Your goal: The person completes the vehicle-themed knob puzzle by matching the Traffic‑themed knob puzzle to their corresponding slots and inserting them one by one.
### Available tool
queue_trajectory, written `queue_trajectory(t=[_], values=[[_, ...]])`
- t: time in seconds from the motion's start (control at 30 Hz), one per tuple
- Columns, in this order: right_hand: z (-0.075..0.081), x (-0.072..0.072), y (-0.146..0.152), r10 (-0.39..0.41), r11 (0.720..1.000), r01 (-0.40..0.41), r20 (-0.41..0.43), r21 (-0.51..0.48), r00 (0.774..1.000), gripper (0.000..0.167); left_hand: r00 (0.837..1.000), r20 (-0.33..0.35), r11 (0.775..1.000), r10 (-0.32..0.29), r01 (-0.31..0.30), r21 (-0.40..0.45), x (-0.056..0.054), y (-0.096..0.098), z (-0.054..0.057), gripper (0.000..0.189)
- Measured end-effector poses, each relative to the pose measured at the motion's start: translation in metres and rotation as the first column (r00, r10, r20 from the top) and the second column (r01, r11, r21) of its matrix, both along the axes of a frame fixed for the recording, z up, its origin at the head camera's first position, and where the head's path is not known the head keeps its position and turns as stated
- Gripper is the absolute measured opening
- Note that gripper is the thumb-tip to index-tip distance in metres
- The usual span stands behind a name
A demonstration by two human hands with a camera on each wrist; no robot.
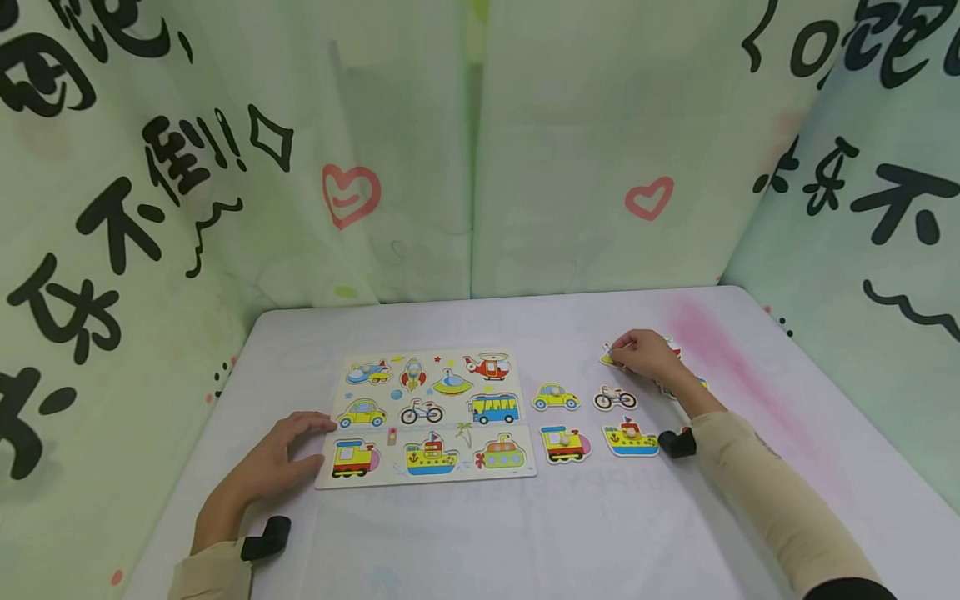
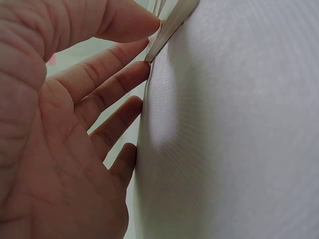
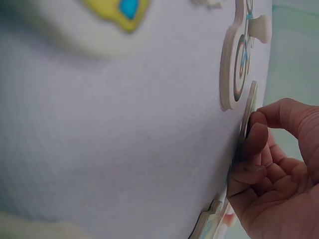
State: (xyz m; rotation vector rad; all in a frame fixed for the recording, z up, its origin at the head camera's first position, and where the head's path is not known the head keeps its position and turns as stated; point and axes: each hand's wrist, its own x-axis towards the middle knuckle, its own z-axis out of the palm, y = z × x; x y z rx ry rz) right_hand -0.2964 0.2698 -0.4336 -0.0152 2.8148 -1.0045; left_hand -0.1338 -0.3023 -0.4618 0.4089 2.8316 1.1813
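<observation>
My right hand is at the far right group of loose knobbed puzzle pieces. Its thumb and fingertips pinch a partly covered flying saucer piece, seen nearly edge-on as a thin slab in the right wrist view. Just in front of it lies the bicycle piece, whose round knob shows in that wrist view. At the left edge of the puzzle board, my left hand rests with fairly straight fingers, fingertips right at the board's rim.
Right of the board lie a yellow car piece, a train piece and a ship piece. More pieces are partly hidden by the right hand and forearm. Printed cloth walls enclose the white table behind and at both sides.
</observation>
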Motion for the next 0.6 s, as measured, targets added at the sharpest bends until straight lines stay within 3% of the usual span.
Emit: queue_trajectory(t=[0.6], values=[[0.0, 0.019, -0.002, -0.024, 0.994, 0.011, -0.123, -0.106, 0.992, 0.029, 1.0, 0.005, 1.0, 0.005, -0.005, 0.0, 0.0, 0.001, 0.001, 0.041]])
